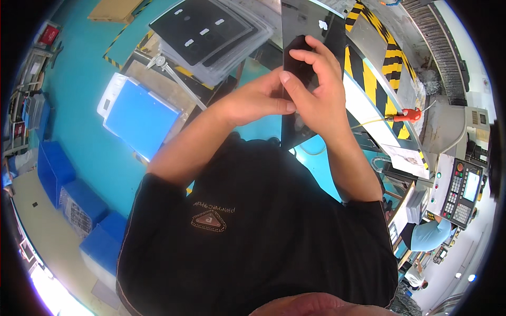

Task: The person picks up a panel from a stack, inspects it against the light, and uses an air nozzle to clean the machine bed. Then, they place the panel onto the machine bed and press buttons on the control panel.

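Observation:
A dark glossy panel with a white mark near its top stands in front of my chest and reflects my hands. At its left edge is my left hand, closed, thumb over the front face and the other fingers out of sight behind the edge. My right hand is open before the panel, its fingers curved and apart. Its thumb lies close to the left hand; whether they touch is unclear. Beyond my left hand lies a stack of sheets, the top one black with several small white pieces. A dial caliper rests beside it.
A blue-topped block sits left of the caliper. To the right are a red air gun with a hose, striped barriers and a machine control panel. Blue bins stand at lower left. Another person is at far right.

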Tool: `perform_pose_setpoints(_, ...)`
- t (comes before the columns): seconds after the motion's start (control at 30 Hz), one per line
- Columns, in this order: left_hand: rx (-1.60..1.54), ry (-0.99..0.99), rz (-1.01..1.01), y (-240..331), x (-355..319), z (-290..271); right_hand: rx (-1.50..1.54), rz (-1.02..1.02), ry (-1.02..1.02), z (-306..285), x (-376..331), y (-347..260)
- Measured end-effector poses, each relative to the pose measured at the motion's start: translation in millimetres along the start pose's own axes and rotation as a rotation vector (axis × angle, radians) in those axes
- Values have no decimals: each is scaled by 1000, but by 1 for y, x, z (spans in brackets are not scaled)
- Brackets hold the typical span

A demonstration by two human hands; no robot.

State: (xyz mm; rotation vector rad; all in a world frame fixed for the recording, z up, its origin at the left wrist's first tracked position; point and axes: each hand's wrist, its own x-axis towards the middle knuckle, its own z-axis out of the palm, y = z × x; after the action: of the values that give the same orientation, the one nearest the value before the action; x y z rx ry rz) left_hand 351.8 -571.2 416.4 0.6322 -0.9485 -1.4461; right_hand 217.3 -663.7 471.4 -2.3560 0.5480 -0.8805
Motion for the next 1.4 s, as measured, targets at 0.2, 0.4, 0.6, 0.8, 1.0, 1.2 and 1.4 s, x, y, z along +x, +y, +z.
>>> perform_pose_setpoints(0.2, -96, 3, -26, 4, -3, -7, 14, -33, -13, 4, 3, 0)
perform_pose_setpoints(0.4, -297, -54, 112, 20, 0, -21, -113, -113, -187, 1, 2, -11)
perform_pose_setpoints(0.6, -411, -1, 189, 24, 5, -42, -44, -103, -260, 6, 3, -10)
perform_pose_setpoints(0.8, -322, 57, 233, 31, 5, -49, -29, -145, -244, 9, 4, -12)
perform_pose_setpoints(1.0, -417, -59, 260, 31, 3, -58, -9, -131, -270, 10, 3, -16)
perform_pose_setpoints(1.2, -333, 119, 235, 35, 3, -53, -14, -134, -286, 9, 1, -16)
perform_pose_setpoints(1.4, -331, 147, 227, 38, 4, -51, -31, -105, -308, 7, -2, -16)
